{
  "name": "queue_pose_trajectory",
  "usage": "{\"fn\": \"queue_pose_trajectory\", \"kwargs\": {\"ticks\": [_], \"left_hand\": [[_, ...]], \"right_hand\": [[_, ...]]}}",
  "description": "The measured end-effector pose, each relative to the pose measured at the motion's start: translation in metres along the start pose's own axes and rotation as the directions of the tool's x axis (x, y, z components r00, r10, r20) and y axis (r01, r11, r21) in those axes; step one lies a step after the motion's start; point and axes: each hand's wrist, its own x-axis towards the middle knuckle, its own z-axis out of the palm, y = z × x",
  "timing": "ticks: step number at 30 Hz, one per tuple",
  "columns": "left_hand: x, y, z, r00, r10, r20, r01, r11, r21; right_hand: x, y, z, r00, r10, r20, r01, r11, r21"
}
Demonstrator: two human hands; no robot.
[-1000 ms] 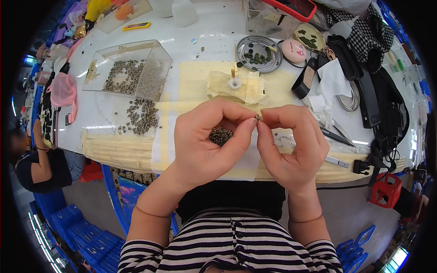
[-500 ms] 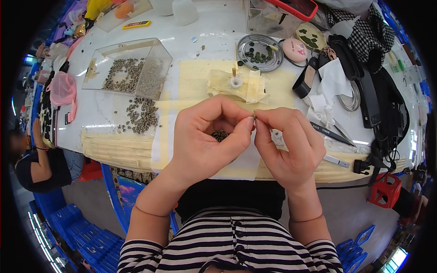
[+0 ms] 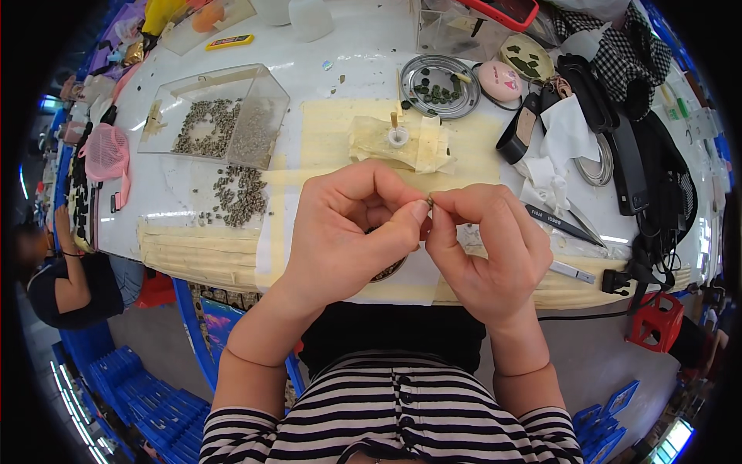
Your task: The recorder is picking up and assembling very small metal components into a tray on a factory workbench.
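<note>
Tiny metal piece (image 3: 430, 199), pinched between fingers of left hand (image 3: 348, 232) and right hand (image 3: 487, 247), could slip and vanish among loose parts (image 3: 239, 193) on the counter (image 3: 348, 77).

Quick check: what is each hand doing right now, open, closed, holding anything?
Left hand: closed, fingertips pinched on a tiny dark part.
Right hand: closed, fingertips pinched on the same tiny dark part, meeting the left.

Small-parts workshop: bench (image 3: 363, 58) w/ loose parts (image 3: 241, 193), clear tray (image 3: 255, 81), tweezers (image 3: 560, 224)
</note>
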Motion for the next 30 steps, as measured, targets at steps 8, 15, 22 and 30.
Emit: {"fn": "queue_pose_trajectory", "kwargs": {"ticks": [8,15,22,30], "left_hand": [[0.0008,-0.0004,-0.0046,0.999,-0.005,0.052,0.007,0.999,-0.046],[0.0015,0.0012,-0.0026,0.999,-0.001,0.036,0.001,1.0,-0.001],[0.0022,0.0032,-0.0009,0.999,-0.03,0.012,0.03,0.999,0.02],[0.0049,0.0024,-0.0036,0.999,-0.043,0.024,0.045,0.995,-0.09]], "right_hand": [[0.0002,0.0006,0.0001,1.0,-0.002,-0.022,0.003,1.0,0.012],[0.0015,0.0008,-0.001,1.0,-0.008,-0.03,0.008,1.0,0.006],[0.0032,0.0014,-0.0019,1.0,-0.006,-0.017,0.006,1.0,0.007],[0.0047,-0.0026,-0.0032,0.998,0.035,-0.043,-0.033,0.999,0.042]]}}
